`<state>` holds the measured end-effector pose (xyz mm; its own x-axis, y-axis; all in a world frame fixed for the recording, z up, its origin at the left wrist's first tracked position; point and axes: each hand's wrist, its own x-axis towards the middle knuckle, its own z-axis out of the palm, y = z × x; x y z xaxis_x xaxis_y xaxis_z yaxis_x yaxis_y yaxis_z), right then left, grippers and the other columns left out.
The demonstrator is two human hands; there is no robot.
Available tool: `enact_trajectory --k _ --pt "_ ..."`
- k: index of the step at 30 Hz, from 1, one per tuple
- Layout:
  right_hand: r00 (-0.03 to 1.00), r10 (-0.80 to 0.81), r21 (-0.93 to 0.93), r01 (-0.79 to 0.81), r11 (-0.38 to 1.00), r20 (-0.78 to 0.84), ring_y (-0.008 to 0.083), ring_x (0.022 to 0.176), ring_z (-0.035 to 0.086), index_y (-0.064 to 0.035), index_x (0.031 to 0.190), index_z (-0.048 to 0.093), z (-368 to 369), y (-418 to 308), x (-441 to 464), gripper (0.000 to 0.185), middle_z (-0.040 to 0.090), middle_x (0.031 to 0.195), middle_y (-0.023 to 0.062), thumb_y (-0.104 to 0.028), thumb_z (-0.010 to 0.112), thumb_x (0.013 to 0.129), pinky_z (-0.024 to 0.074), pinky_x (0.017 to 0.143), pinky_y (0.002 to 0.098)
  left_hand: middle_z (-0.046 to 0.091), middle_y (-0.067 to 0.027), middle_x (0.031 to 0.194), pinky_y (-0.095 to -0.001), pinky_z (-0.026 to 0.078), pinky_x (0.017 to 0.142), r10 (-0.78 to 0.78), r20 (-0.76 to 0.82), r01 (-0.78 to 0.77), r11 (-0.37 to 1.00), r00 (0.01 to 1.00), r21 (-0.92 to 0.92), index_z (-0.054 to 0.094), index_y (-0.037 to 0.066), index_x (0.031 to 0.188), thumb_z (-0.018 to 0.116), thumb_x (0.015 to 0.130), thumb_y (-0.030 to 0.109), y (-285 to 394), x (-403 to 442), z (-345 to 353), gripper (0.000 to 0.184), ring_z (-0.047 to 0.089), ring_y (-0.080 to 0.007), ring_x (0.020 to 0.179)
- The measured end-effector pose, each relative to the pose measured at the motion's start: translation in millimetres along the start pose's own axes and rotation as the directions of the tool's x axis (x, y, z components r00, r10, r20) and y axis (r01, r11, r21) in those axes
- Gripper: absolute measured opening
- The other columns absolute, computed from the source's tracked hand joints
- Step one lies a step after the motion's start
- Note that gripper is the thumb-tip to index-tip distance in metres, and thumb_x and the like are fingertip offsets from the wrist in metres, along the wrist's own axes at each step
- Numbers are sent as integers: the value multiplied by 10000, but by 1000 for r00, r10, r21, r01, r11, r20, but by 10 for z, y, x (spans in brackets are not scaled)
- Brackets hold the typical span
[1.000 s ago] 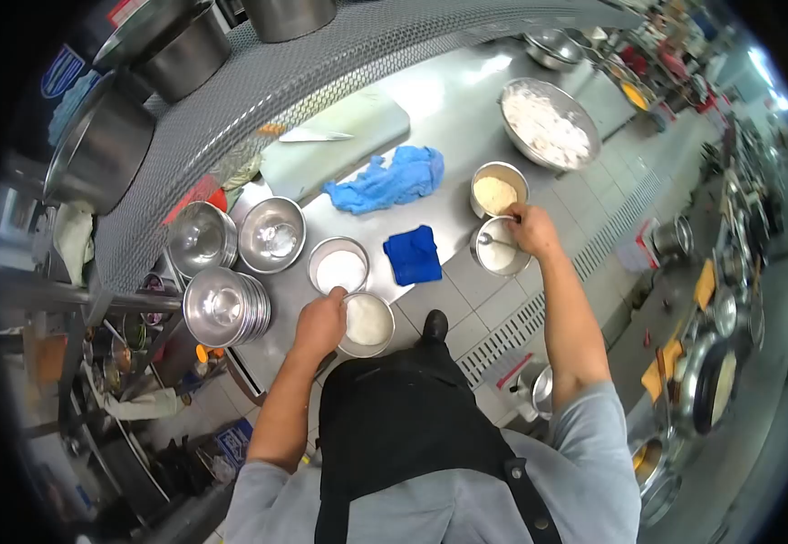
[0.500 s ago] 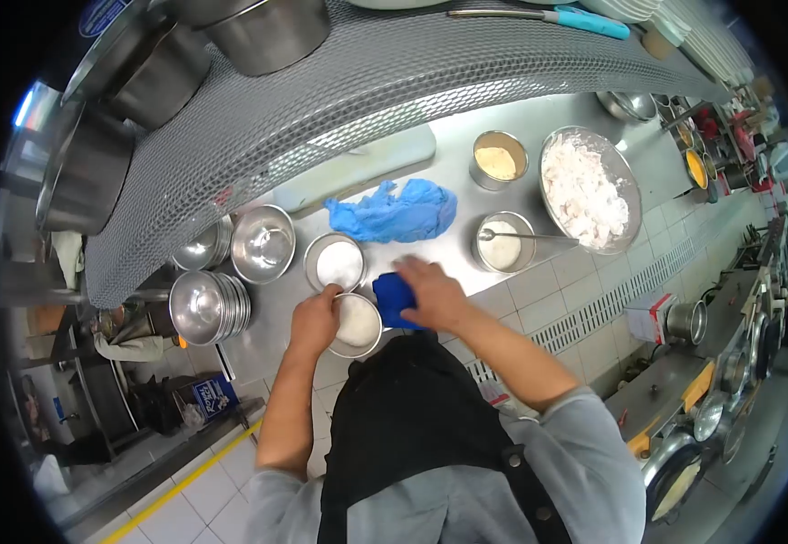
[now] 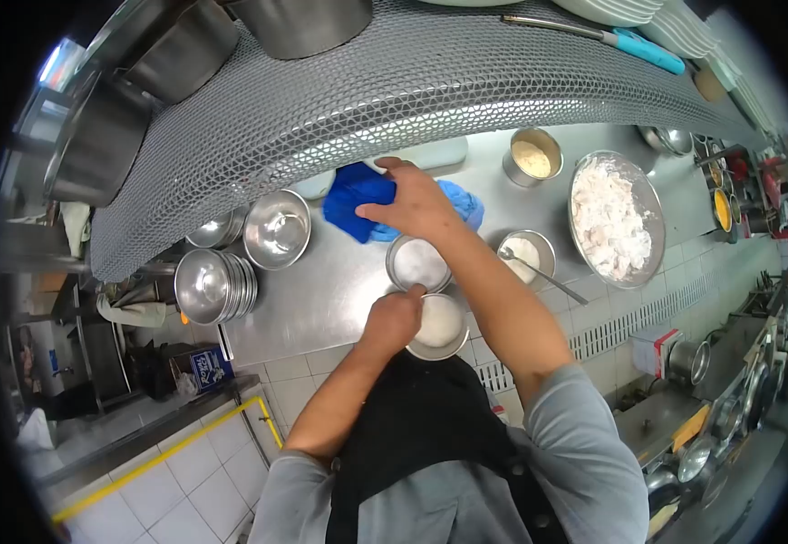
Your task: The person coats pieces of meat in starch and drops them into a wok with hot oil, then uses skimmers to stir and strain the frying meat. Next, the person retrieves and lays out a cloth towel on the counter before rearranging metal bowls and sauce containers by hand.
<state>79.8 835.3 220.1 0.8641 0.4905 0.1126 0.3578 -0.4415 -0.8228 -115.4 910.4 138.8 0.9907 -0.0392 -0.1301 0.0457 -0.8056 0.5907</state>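
Note:
My right hand (image 3: 407, 198) has its thumb and fingers round the edge of a dark blue cloth (image 3: 354, 201), over a light blue cloth (image 3: 463, 203). My left hand (image 3: 396, 317) pinches the rims of two round containers, one with white powder (image 3: 419, 264) and a nearer one with off-white contents (image 3: 438, 321). To the right stands a container of white contents (image 3: 527, 257) with a spoon (image 3: 552, 279) leaning in it. Behind that is a container of yellowish powder (image 3: 533, 157). A large bowl (image 3: 657, 227) holds white, floury pieces.
Stacked metal bowls (image 3: 203, 286) and another metal bowl (image 3: 277, 229) stand at the left. A perforated shelf (image 3: 394, 77) overhangs the back of the metal table (image 3: 321, 304), bearing pots, plates and a blue-handled tool (image 3: 645, 51). A board lies beneath the shelf.
My right hand has carried the dark blue cloth from the table's front to the back left, over the light blue cloth. My left hand has shifted right along the table with the two containers.

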Motion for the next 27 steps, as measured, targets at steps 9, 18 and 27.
enact_trajectory --k 9,18,27 --pt "923 323 -641 -120 758 209 342 1109 690 -101 1123 764 187 1066 433 363 727 1171 183 -264 762 799 561 978 426 703 -214 761 -547 555 689 49 46 -50 998 998 24 637 49 1091 578 978 151 135 235 163 164 707 -418 732" --pt "977 10 -94 -31 995 -212 194 679 658 -18 1006 750 -397 -722 25 240 718 854 91 -121 761 790 544 646 334 731 -246 1026 -533 556 860 80 191 -95 993 978 75 622 49 1242 542 921 128 268 1193 383 340 719 -405 968" --pt "983 -113 149 134 980 -142 216 895 681 -13 1071 719 1113 -959 -584 274 708 1032 100 -119 771 825 553 793 337 546 -144 1411 -433 415 1100 195 -196 -270 814 961 -514 449 26 1523 749 946 299 -778 127 105 706 534 -264 1298"
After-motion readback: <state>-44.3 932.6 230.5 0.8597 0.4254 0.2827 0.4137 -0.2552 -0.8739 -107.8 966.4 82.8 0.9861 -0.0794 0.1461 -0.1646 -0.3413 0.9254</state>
